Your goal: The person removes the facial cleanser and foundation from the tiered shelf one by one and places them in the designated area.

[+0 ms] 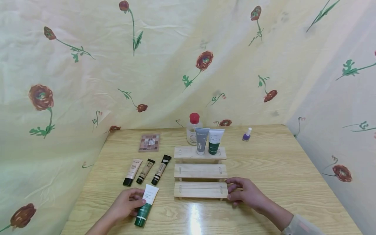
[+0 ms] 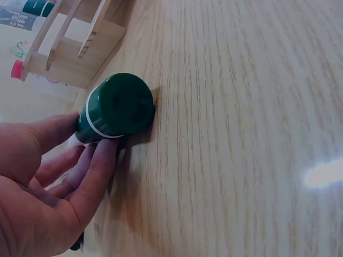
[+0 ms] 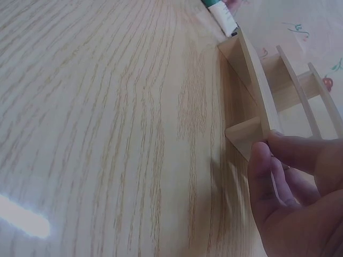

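A white and green squeeze tube (image 1: 148,201) is pinched between the thumb and fingers of my left hand (image 1: 129,202), at the front left of the table. Its green cap (image 2: 127,103) points toward the left wrist camera, close over the wood. My right hand (image 1: 245,192) grips the right end of the lowest board of a three-tier wooden rack (image 1: 200,190). In the right wrist view, thumb and forefinger meet at the board's end. On the top tier stand a grey tube (image 1: 201,140) and another white and green tube (image 1: 215,141), side by side, caps down.
Left of the rack lie a pink BB cream tube (image 1: 133,171) and two slim beige and black tubes, one small (image 1: 145,170), one longer (image 1: 161,169). Behind them is an eyeshadow palette (image 1: 149,143). A red-capped bottle (image 1: 192,130) stands behind the rack, a purple nail polish bottle (image 1: 246,134) at back right.
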Motion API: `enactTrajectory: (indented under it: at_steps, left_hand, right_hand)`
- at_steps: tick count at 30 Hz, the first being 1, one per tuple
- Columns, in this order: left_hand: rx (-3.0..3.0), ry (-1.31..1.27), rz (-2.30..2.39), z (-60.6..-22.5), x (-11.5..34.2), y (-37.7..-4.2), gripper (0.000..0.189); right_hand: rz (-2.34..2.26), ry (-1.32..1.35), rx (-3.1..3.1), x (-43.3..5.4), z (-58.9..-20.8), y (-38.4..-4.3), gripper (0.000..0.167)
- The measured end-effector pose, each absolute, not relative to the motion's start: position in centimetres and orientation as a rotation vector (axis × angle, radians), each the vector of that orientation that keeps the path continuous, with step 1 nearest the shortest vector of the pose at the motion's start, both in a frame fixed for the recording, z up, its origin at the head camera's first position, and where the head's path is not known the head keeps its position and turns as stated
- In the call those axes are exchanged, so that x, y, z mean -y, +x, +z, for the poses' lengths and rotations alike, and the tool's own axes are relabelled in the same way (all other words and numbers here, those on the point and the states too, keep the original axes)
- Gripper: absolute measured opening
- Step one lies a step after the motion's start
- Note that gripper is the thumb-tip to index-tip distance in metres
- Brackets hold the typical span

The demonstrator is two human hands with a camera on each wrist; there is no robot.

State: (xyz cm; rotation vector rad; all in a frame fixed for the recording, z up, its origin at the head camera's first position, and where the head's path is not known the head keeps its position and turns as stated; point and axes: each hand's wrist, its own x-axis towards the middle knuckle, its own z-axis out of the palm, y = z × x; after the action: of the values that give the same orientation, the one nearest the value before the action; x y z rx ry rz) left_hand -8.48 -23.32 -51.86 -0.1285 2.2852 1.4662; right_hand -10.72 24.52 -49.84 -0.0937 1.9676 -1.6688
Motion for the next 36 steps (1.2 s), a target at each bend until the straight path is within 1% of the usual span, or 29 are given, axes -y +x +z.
enactTrajectory:
  at_steps: [10, 14, 18, 22, 26, 31, 36]
  left_hand:
    - [-2.421, -0.111, 1.275, -51.0, 23.2, -9.0, 0.035]
    - [-2.521, 0.025, 1.203, -49.6, 23.1, -10.2, 0.027]
    - [-2.652, 0.239, 1.176, -47.8, 22.1, -12.5, 0.028]
    - [-2.687, 0.456, 1.247, -45.6, 20.3, -15.0, 0.033]
    - [-2.691, 0.603, 1.312, -43.1, 17.5, -17.5, 0.04]
    - [-2.635, 0.704, 1.388, -40.6, 13.5, -20.1, 0.048]
    - [-2.612, 0.735, 1.413, -39.6, 10.3, -21.7, 0.05]
  right_hand:
    - [-1.671, -0.094, -1.971, -24.5, -49.8, -10.7, 0.064]
    - [-1.667, -0.098, -1.975, -24.5, -49.9, -10.8, 0.064]
    - [-1.666, -0.089, -1.976, -24.6, -49.9, -10.8, 0.064]
    - [-1.679, -0.104, -1.971, -24.6, -50.0, -10.7, 0.064]
    - [-1.68, -0.116, -1.97, -24.6, -50.0, -10.7, 0.065]
    - [-1.662, -0.092, -1.978, -24.5, -50.0, -10.9, 0.064]
    - [-1.659, -0.102, -1.982, -24.4, -50.0, -10.9, 0.064]
